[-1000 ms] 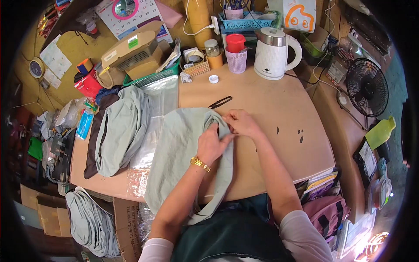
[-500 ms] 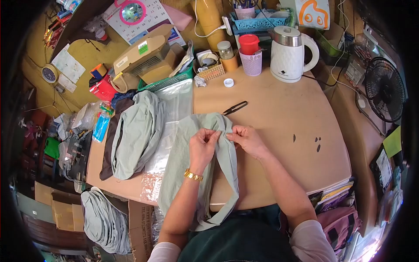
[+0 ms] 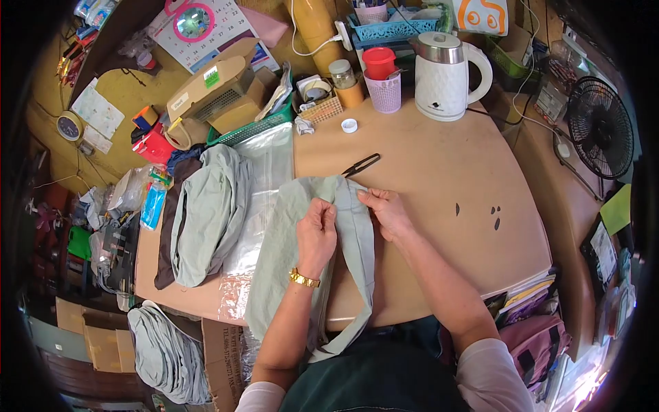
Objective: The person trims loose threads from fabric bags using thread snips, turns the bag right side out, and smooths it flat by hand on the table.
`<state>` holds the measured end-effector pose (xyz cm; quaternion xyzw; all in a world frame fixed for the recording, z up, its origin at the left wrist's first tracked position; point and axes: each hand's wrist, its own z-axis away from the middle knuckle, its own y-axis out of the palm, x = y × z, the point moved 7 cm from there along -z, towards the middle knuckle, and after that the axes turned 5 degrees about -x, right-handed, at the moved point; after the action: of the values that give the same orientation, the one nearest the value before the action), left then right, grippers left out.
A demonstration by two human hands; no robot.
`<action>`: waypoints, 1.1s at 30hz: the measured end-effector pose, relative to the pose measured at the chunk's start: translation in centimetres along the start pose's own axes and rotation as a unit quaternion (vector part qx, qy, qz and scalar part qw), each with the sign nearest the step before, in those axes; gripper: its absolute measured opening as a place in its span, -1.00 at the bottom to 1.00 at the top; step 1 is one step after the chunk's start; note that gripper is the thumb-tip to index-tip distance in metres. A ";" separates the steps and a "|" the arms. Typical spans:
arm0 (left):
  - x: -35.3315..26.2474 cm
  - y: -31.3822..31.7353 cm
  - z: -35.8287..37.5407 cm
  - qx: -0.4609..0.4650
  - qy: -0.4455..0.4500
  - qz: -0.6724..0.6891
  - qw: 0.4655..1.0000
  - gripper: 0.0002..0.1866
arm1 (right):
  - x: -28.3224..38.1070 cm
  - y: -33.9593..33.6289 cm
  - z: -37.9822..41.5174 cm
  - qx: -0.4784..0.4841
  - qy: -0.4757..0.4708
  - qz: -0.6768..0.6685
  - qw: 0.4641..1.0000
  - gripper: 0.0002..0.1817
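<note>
A pale grey-green piece of cloth (image 3: 281, 240) lies over the table's front edge, with a long strip of it hanging toward my lap. My left hand (image 3: 317, 230), with a gold watch at the wrist, is closed on the cloth. To its right, my right hand (image 3: 386, 211) pinches the strip's upper edge between thumb and fingers. Just beyond the cloth lies a pair of black thread snips (image 3: 362, 165). A second bundle of the same grey-green cloth (image 3: 209, 220) rests on the left of the table, partly on dark fabric.
Clear plastic sheeting (image 3: 257, 185) runs between the two cloths. At the back stand a white kettle (image 3: 441, 79), a lilac cup (image 3: 383, 94), a jar (image 3: 342, 74) and a green basket (image 3: 257, 128). A black fan (image 3: 600, 127) is at right. More folded cloth (image 3: 165, 350) sits below left.
My hands have moved slightly apart along the cloth, the left a little down and left. The strip between them now lies flatter. The whole view has shifted slightly.
</note>
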<state>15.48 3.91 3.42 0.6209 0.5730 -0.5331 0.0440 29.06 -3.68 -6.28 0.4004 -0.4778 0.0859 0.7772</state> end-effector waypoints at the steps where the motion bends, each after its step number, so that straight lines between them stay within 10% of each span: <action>1: -0.1 0.1 0.0 0.000 0.001 -0.001 1.000 -0.83 | 0.0 0.4 0.1 0.000 -0.001 -0.001 1.000 -0.85; 9: 4.5 1.7 -2.9 0.104 -0.222 0.023 0.969 -0.60 | 2.0 1.6 2.0 0.023 -0.169 0.193 0.966 -0.74; 12: 4.4 2.4 -3.7 0.103 -0.176 0.133 0.970 -0.59 | 2.1 1.8 2.0 0.048 -0.190 0.220 0.956 -0.73; 16: 4.8 2.7 -3.8 0.031 -0.177 0.257 0.949 -0.60 | 0.8 1.2 1.5 -0.016 -0.042 0.003 0.999 -0.68; 18: 4.8 1.8 -4.1 -0.025 -0.090 0.185 0.978 -0.59 | -0.5 1.9 2.1 0.140 0.020 0.188 0.972 -0.63; 22: 0.5 -1.1 -2.1 -0.019 -0.176 0.102 0.979 -0.59 | -1.9 0.5 0.4 0.046 0.008 0.190 0.981 -0.61; 24: -2.1 -0.3 0.9 0.182 0.001 -0.210 0.961 -0.53 | -1.0 0.3 0.4 0.001 -0.037 0.164 0.986 -0.61; 28: -2.8 -0.9 5.1 0.229 0.076 -0.222 0.945 -0.53 | -0.3 0.2 0.5 -0.024 -0.040 0.242 0.969 -0.73; 33: 1.7 -1.8 5.5 0.302 -0.190 0.150 0.922 -0.72 | -0.5 0.5 0.7 -0.020 -0.009 0.053 0.998 -0.68</action>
<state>10.33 2.04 0.85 0.5702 0.2658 -0.7762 0.0421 28.07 -3.68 -6.27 0.3597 -0.5071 0.1137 0.7750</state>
